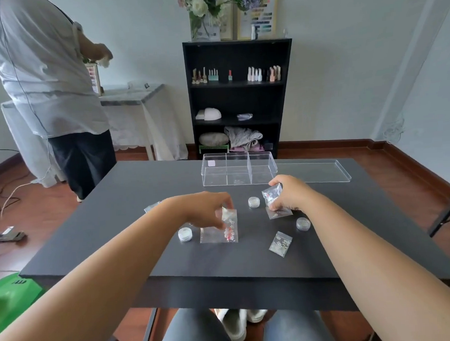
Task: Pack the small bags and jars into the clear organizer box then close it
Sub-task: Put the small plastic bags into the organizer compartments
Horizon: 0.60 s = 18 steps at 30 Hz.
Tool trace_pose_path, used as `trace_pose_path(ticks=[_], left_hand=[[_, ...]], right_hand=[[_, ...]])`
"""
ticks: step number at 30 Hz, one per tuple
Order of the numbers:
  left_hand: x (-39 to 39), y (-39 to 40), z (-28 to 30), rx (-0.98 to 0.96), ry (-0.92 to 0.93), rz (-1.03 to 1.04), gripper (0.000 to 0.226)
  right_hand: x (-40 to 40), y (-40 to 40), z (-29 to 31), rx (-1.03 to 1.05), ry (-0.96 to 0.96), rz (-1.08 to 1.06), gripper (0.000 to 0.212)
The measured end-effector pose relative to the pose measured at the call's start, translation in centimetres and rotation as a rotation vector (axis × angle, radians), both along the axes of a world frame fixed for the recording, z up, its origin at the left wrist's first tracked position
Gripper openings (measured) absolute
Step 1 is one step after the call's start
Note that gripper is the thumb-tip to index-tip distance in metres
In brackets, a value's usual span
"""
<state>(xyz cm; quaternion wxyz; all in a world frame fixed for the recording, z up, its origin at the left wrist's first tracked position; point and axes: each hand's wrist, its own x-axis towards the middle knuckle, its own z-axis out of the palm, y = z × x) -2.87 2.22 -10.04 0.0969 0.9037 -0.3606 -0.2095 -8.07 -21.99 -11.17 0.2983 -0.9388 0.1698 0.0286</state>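
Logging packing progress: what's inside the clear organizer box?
The clear organizer box shows three compartments with no bags or jars in them; faint specks on its floor are too small to identify.

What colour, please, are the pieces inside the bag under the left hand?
White and red, in the bag, seen in the head view.

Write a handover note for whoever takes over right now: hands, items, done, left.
Left hand: pinching the bag with red bits at its top edge, bag partly on the table.
Right hand: holding a small bag just above another bag lying on the table.
Loose: one bag front right, one at the left behind the left forearm, three jars.
Organizer box open at the far edge; lid lies to its right.
Done: nothing clearly packed yet.
Left: pack all bags and jars, fit the lid.
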Motion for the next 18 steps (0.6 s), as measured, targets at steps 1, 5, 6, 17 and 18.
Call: trace_pose_path(ticks=[1,5,6,17,18], left_hand=[[0.3,0.0,0.4,-0.042,0.007,0.004,0.047],[2.0,0.7,2.5,-0.227,0.051,0.050,0.041],[2.5,1.0,3.0,-0.269,0.074,0.070,0.040],[9.9,-0.3,3.0,-0.669,-0.217,0.583,0.035],[10.1,-0.9,2.6,-0.676,-0.250,0.622,0.034]], right_hand=[[0.0,0.0,0.1,-0.005,-0.012,0.004,0.067],[0.1,-0.4,1.0,-0.022,-0.090,0.011,0.058],[0.2,-0.5,1.3,-0.017,-0.113,0.014,0.056],[1.1,0.4,2.6,0.052,-0.302,-0.030,0.056],[1.3,0.6,2.5,0.059,-0.317,-0.033,0.056]])
